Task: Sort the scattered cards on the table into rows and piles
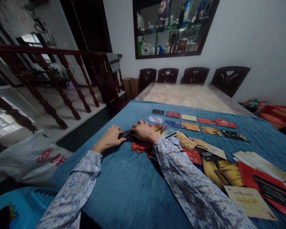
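Observation:
My left hand (110, 137) grips the left end of several black cards (126, 135) low over the blue cloth (124, 184). At their right end my right hand (143, 130) closes on the same cards, its fingertips partly hidden. Red cards (139, 147) lie fanned just under my right hand. Beyond it, two rows of single cards are laid out, among them a blue card (172, 123), an orange card (190, 127) and a black card (234, 135). My right sleeve partly covers a loose spread of mixed cards, with gold cards (225, 173) among them.
The cloth covers the near part of a stone-topped table (181, 93). Dark chairs (195, 75) stand at its far end. On the left are a wooden railing (62, 54), a white plastic bag (35, 159) and a blue plastic seat (26, 203). A red bag (278, 113) sits at the right.

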